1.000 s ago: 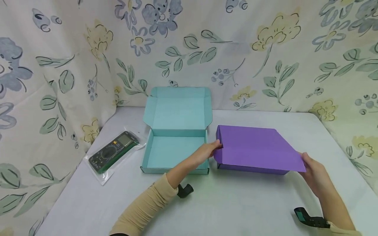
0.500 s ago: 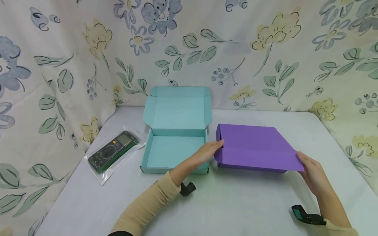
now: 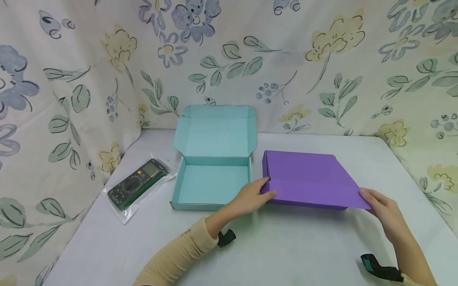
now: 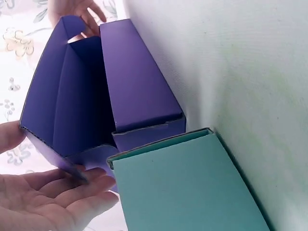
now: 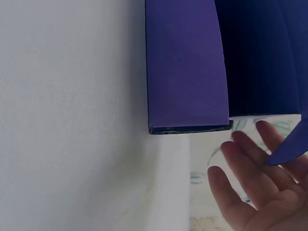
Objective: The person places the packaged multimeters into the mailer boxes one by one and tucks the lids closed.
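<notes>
A purple cardboard box [image 3: 304,174] lies on the right half of the table, its lid partly lowered. The wrist views show a dark gap between the raised lid and the front wall [image 4: 139,77]. At the lid's left front corner, my left hand [image 3: 252,196] holds the edge, thumb on top and fingers beneath the side flap. My right hand [image 3: 384,210] pinches the lid's right front corner; in the right wrist view its fingers spread below a curved flap [image 5: 291,144]. Left of it, a teal box [image 3: 214,182] stands with its lid upright.
A multimeter [image 3: 137,183] in a clear plastic bag lies at the left of the table. The teal box's right wall is close to the purple box and my left forearm passes in front of it. A floral curtain [image 3: 279,75] hangs behind the white table [image 3: 304,246].
My left hand has shifted its grip toward the front of the lid's left edge, its thumb now lower on the top. The right hand stays at its corner; the lid's height hardly differs.
</notes>
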`<state>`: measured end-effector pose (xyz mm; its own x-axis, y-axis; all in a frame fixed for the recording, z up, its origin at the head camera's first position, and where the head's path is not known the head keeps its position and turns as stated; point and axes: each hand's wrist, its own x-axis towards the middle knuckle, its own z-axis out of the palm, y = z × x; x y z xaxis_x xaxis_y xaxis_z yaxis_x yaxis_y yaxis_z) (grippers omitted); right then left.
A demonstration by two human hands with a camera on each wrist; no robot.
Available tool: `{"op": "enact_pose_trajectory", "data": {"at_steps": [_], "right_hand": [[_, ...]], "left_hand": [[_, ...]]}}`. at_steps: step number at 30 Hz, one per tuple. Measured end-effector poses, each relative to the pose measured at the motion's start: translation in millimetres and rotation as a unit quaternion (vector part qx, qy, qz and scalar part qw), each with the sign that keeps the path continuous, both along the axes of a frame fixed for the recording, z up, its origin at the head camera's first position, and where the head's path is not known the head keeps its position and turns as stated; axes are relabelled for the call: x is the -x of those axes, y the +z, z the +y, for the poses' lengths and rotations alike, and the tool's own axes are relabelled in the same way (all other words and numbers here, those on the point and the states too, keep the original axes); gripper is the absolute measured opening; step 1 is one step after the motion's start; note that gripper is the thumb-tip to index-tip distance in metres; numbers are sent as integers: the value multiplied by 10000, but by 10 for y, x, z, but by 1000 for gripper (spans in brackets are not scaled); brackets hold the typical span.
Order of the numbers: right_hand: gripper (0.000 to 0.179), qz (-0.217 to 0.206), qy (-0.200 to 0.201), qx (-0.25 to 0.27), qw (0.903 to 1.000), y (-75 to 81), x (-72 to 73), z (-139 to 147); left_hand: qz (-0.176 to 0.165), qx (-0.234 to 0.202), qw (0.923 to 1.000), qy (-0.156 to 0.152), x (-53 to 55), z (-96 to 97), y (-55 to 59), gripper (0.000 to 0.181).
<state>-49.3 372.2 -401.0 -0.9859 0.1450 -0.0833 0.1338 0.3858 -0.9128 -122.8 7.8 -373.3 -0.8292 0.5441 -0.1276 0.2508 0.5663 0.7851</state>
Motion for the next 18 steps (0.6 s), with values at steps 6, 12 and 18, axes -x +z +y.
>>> {"op": "enact_pose_trajectory", "data": {"at_steps": [6, 12, 18], "right_hand": [[66, -438, 282, -840, 9951, 36, -13, -56], [70, -656, 543, -923, 9921, 76, -33, -139], [71, -931, 306, -795, 9920, 97, -63, -194]], "left_hand": [[-230, -4, 9997, -34, -39, -2, -7, 60], [-474, -144, 9986, -160, -53, -7, -49, 59], [-605, -193, 9976, -270, -92, 11, -64, 58]]}}
